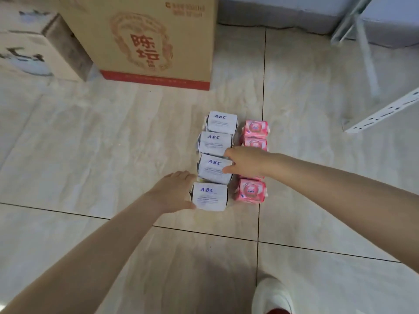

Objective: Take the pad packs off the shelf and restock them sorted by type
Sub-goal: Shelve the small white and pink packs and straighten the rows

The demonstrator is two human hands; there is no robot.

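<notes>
A shop stockroom is indicated. A large printed carton and a second box are stood on the tiled floor. A white slotted shelving upright is noted at the right edge. Retail pad packs are laid in rows.

Wide bare floor left of the white packs, tight gap between them and the pink packs, right hand across the pink column's middle, open floor right to the shelf rail, carton well past the far end.
</notes>
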